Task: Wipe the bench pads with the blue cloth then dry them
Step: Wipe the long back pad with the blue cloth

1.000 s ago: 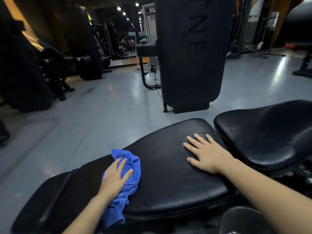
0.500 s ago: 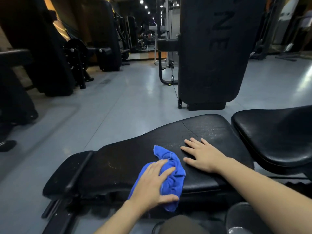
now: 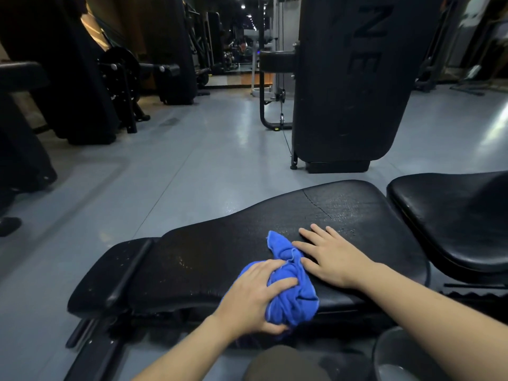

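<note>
The long black bench pad (image 3: 220,259) runs across the lower centre of the frame, its surface speckled with droplets and cracked at upper right. Directly on it: the bunched blue cloth (image 3: 294,295) near the front edge, the left hand (image 3: 253,295) gripping the cloth, and the right hand (image 3: 332,257) resting flat just beside it. A separate black seat pad (image 3: 453,224) lies at right.

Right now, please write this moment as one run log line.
phase: wiping | left hand: grips blue cloth on long bench pad | right hand: flat on pad | drying: not begun
</note>
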The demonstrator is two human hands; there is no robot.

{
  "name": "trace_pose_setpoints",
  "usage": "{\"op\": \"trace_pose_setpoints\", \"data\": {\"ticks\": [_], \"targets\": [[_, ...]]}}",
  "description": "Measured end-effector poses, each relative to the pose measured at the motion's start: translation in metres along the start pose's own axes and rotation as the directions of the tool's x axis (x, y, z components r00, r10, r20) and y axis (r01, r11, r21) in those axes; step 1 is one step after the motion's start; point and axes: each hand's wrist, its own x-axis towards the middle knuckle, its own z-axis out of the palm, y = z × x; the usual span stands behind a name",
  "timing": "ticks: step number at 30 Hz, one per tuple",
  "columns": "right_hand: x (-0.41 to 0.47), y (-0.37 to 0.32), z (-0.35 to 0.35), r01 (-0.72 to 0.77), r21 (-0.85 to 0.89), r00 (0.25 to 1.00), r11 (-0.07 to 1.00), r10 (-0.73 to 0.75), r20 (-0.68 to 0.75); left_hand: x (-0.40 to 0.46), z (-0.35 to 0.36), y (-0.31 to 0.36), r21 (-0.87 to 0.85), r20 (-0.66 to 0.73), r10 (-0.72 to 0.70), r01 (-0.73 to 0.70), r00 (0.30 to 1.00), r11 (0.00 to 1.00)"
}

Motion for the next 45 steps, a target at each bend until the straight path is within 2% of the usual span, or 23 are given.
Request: {"op": "trace_pose_setpoints", "data": {"ticks": [3, 9, 14, 22, 27, 38, 45], "targets": [[0.005, -0.006, 0.003, 0.011, -0.03, 1.0, 0.999, -0.011, 0.002, -0.017, -0.008, -0.022, -0.005, 0.044, -0.038, 0.038, 0.998, 0.999], [0.027, -0.027, 0.008, 0.073, -0.081, 0.997, 0.994, -0.069, 0.043, -0.059, -0.035, -0.084, 0.023, 0.108, -0.202, 0.2, 0.974, 0.979], [0.055, -0.051, 0.017, 0.141, -0.081, 0.988, 0.987, -0.135, 0.075, -0.068, -0.04, -0.106, 0.02, 0.16, -0.24, 0.239, 0.958, 0.971], [0.09, -0.081, 0.03, 0.184, -0.114, 0.981, 0.976, -0.176, 0.077, -0.085, -0.045, -0.129, 0.025, 0.191, -0.284, 0.285, 0.94, 0.958], [0.108, -0.099, 0.033, 0.192, -0.13, 0.979, 0.973, -0.181, 0.094, -0.113, -0.053, -0.155, -0.059, 0.169, -0.399, 0.413, 0.901, 0.909], [0.129, -0.13, 0.043, 0.172, -0.192, 0.982, 0.966, -0.154, 0.108, -0.125, -0.049, -0.196, -0.126, 0.104, -0.701, 0.708, 0.706, 0.694], [0.14, -0.137, 0.048, 0.185, -0.22, 0.981, 0.958, -0.167, 0.099, -0.084, -0.046, -0.216, -0.063, 0.11, -0.812, 0.82, 0.573, 0.57]]}}
